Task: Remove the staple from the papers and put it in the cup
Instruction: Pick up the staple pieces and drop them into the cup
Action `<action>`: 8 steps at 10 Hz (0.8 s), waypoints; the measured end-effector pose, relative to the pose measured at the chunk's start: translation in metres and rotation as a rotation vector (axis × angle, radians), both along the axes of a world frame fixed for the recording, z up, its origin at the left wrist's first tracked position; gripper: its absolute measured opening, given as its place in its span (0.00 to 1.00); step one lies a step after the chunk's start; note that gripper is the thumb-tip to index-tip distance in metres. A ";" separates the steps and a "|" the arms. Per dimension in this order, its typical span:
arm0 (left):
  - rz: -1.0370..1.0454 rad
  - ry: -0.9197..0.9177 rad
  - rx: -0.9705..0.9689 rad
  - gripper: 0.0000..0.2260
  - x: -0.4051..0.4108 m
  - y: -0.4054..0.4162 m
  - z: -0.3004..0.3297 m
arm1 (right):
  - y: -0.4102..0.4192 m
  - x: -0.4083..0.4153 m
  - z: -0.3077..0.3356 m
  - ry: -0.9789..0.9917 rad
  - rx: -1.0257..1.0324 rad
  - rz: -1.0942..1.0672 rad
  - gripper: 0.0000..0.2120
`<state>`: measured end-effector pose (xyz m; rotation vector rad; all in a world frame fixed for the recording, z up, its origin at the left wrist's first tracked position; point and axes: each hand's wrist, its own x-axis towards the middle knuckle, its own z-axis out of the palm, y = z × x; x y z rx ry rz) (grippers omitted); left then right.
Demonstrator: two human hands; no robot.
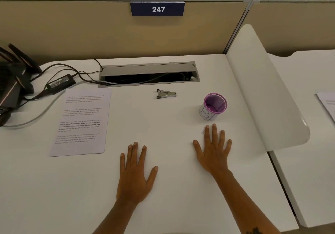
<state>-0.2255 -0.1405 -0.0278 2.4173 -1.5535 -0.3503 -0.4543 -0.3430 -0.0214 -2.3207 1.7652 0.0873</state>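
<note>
Nearest the lower edge of the frame, two bare forearms reach up onto a white desk [172,188], and both hands lie flat on it, palms down. Left of centre, the left hand [135,175] has its four fingers lying close together and pointing toward the top of the frame, with the thumb splayed out to the right; it holds nothing. Right of centre and a little higher in the frame, the right hand [213,152] rests with its fingers spread apart, also holding nothing. Just beside its index fingertip a tiny pale speck [202,132] sits on the desk; what it is cannot be told.

Left of the hands, at mid-left of the frame, the papers [81,123] lie flat, printed side up with four blocks of text; any staple in them is too small to make out. Just above the right hand stands the cup [213,107], a purple mesh pot with a white label round its lower part, upright and apart from the fingertips. Higher, near the centre, a metal staple remover [165,94] lies on its side, well clear of both hands.

Beyond it a grey cable tray [148,74] is sunk into the desk with its lid open. At upper left lie a black power adapter [60,83] and cables. On the beige partition [90,30] at the top hangs a blue sign [157,9] reading 247
</note>
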 end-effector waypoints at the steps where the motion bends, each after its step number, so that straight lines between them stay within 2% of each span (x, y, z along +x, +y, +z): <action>1: 0.000 0.002 0.003 0.37 0.000 0.000 0.000 | -0.010 0.000 0.009 -0.143 -0.030 -0.057 0.32; 2: 0.004 -0.001 0.017 0.38 0.000 -0.001 -0.001 | -0.017 -0.006 0.013 -0.273 -0.075 -0.100 0.26; 3: 0.006 0.002 0.013 0.38 0.000 -0.001 -0.002 | -0.023 -0.011 0.013 -0.475 -0.028 -0.020 0.23; 5: 0.008 0.005 0.012 0.38 0.000 0.000 -0.002 | -0.045 -0.005 0.017 -0.311 -0.024 0.273 0.18; 8: 0.006 -0.001 0.017 0.38 0.000 -0.001 -0.002 | -0.067 -0.009 0.021 -0.267 -0.070 0.484 0.10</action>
